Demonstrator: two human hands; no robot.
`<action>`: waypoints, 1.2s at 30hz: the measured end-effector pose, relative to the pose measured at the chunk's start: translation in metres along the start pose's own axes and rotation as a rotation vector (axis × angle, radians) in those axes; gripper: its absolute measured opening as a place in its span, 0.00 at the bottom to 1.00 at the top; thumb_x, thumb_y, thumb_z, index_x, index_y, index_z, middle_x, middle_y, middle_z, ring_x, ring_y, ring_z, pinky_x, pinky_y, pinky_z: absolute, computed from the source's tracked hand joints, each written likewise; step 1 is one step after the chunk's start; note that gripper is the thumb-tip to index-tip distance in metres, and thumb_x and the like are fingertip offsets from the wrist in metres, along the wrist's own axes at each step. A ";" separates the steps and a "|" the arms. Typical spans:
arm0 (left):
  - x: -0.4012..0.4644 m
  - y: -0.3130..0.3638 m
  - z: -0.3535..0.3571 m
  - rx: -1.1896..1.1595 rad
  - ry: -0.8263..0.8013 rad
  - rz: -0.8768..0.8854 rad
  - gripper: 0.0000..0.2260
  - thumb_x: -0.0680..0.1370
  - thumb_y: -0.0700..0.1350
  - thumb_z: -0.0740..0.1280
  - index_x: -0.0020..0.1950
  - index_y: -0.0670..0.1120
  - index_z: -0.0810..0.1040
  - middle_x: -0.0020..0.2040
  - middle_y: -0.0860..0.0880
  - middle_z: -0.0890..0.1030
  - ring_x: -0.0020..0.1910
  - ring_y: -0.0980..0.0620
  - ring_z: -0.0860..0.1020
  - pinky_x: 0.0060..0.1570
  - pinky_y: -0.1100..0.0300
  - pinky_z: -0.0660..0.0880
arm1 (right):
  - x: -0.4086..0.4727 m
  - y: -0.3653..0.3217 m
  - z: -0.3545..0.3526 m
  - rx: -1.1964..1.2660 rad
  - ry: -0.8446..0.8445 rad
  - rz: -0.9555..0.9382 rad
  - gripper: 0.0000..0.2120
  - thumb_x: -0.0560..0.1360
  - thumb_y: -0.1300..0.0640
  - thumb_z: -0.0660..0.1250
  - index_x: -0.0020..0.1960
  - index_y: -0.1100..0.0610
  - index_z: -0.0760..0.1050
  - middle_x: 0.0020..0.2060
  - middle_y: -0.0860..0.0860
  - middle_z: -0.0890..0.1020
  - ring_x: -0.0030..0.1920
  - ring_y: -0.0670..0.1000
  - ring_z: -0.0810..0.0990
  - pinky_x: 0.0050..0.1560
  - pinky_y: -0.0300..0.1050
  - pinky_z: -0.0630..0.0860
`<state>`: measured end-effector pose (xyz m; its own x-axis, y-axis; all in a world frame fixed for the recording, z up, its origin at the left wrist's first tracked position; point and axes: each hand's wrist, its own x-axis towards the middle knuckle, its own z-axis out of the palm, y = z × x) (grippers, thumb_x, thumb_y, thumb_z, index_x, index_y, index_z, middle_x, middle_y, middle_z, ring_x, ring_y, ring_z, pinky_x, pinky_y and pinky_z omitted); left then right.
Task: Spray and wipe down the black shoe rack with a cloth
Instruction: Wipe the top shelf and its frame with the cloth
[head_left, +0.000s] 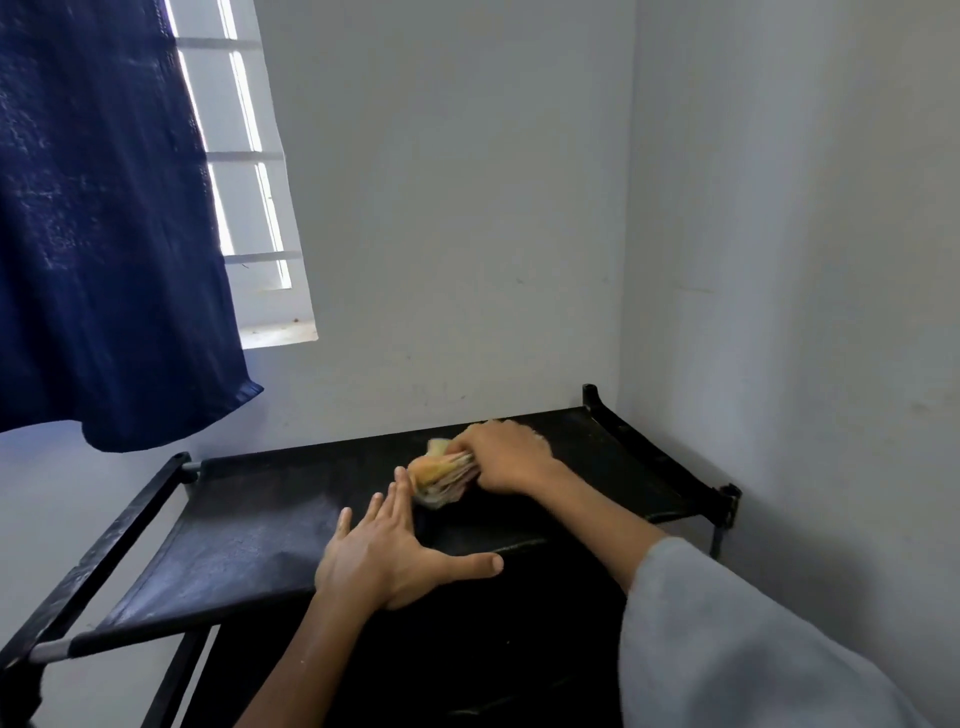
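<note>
Black fabric, matte and faintly speckled with pale dust, stretches as the top shelf of the shoe rack (249, 540) between black side rails and grey metal rods; the rack stands in the room's corner, its back edge against the pale wall and its right rail just beside the side wall. Near the back edge, right of the middle, the right hand (506, 457) is closed over a bunched cloth (441, 475), yellow-orange with pale striped folds, pressing it onto the fabric; the cloth's crumpled end sticks out to the left of the fist. A loose grey sleeve (727, 639) covers the right forearm from the near right corner. The left hand (384, 556) lies flat and open on the shelf towards the front edge, fingers together pointing at the cloth and nearly touching it, thumb spread to the right, gripping nothing. The shelf's left half is bare right up to the left rail; the fabric sags slightly there. A dark blue woven curtain (104, 234) hangs above the left rail, partly covering a barred window (249, 171).
</note>
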<state>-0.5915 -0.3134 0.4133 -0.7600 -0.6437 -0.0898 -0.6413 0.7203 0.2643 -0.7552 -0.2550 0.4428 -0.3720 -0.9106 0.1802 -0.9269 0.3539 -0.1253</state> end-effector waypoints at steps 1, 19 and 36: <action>0.000 -0.001 -0.001 -0.002 0.009 0.012 0.65 0.52 0.83 0.55 0.76 0.48 0.33 0.78 0.53 0.43 0.76 0.56 0.44 0.75 0.49 0.40 | -0.009 -0.006 -0.002 0.010 -0.051 -0.043 0.18 0.75 0.59 0.64 0.61 0.43 0.76 0.57 0.51 0.80 0.57 0.55 0.78 0.55 0.50 0.73; -0.012 0.048 0.006 0.040 0.079 0.045 0.66 0.51 0.83 0.51 0.77 0.44 0.40 0.78 0.48 0.47 0.77 0.52 0.48 0.75 0.47 0.42 | -0.073 0.067 -0.033 0.029 -0.008 0.122 0.20 0.72 0.60 0.69 0.62 0.47 0.76 0.55 0.51 0.79 0.55 0.55 0.78 0.50 0.47 0.74; 0.010 0.076 0.022 0.116 -0.022 -0.006 0.62 0.53 0.83 0.43 0.77 0.47 0.38 0.78 0.49 0.40 0.76 0.49 0.40 0.74 0.49 0.39 | -0.034 0.114 -0.004 0.009 0.180 0.159 0.12 0.74 0.64 0.65 0.54 0.51 0.77 0.51 0.52 0.80 0.51 0.55 0.79 0.44 0.46 0.74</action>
<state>-0.6502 -0.2594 0.4117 -0.7576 -0.6429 -0.1127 -0.6526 0.7425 0.1509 -0.8482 -0.1825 0.4258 -0.5168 -0.7904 0.3289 -0.8558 0.4871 -0.1742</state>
